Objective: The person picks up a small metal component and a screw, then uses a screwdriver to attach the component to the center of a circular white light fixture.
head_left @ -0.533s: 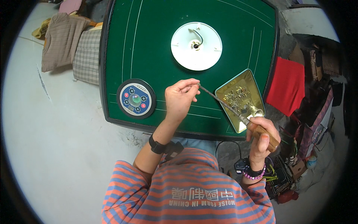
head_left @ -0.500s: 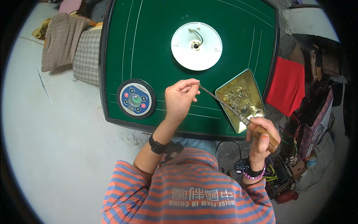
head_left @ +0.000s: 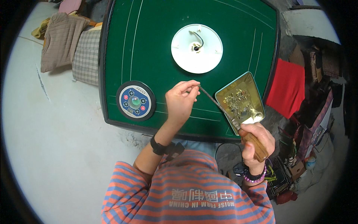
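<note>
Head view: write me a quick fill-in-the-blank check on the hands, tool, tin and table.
The right hand grips the long tool by its ____.
The left hand is at that tool's ____.
Left or right, the open tin lies to the white disc's ____.
The tabletop is coloured ____.

Missing words: handle; tip; right; green.

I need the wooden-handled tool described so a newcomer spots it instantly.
On the green table, find the tin of small metal pieces at the near right. The wooden-handled tool slants along the tin's left edge, its handle in the right hand. Unlike those pieces, it has a long, thin, dark shaft.
</note>
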